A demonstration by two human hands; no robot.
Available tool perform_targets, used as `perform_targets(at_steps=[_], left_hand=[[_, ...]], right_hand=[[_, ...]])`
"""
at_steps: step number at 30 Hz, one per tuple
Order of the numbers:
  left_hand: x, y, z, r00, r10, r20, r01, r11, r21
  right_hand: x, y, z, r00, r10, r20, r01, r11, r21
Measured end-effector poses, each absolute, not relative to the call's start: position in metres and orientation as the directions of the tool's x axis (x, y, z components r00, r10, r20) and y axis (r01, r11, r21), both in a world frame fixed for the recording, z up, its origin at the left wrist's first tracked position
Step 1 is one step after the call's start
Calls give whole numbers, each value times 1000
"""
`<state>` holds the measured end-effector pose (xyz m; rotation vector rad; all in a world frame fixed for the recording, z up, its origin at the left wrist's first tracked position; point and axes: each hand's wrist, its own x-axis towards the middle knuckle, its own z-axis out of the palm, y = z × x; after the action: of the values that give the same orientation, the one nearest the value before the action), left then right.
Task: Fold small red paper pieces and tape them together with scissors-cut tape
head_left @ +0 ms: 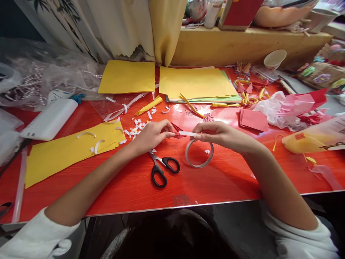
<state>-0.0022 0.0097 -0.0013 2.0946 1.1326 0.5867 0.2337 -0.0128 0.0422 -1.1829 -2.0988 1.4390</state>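
Red folded paper, one piece: between the two hands, above the bench, left end pinched narrowly by the fingers of the left hand. White strip, one: meeting the red paper, far end pinched between thumb and fingers of the right hand. Tape roll, ring-shaped — just below the right fingers; whether it touches them, cannot tell. Scissors, black-handled: on the bench, handles toward the person, blade tips hidden near the left hand. White scraps, many: scattered beside the left hand. Yellow strips, overlapping: to the left, curled white pieces on top. Red paper pieces, stacked — to the right, beside crumpled tissue.
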Motion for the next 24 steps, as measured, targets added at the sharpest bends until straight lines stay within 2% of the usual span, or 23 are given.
perform_targets(at_steps=[4, 7, 10, 14, 20, 24], left_hand=[[1, 5, 2, 462, 887, 25, 398, -232, 888], [3, 2, 4, 458, 889, -26, 326, -140, 935], [6, -1, 8, 479, 875, -67, 272, -76, 959], [8, -2, 13, 523, 848, -88, 185, -13, 983], [4, 0, 15, 559, 818, -137, 256, -14, 967], [1, 1, 12, 608, 779, -149, 225, 11, 974]], right_hand=[[229, -15, 36, -595, 797, -103, 382, 167, -909], [224, -16, 32, -565, 819, -99, 422, 184, -888], [220, -18, 28, -503, 859, -95, 459, 173, -871], [220, -18, 28, -504, 858, -102, 465, 171, -868], [222, -16, 29, -596, 780, -189, 543, 219, -811], [223, -15, 28, -608, 773, -181, 551, 247, -797]])
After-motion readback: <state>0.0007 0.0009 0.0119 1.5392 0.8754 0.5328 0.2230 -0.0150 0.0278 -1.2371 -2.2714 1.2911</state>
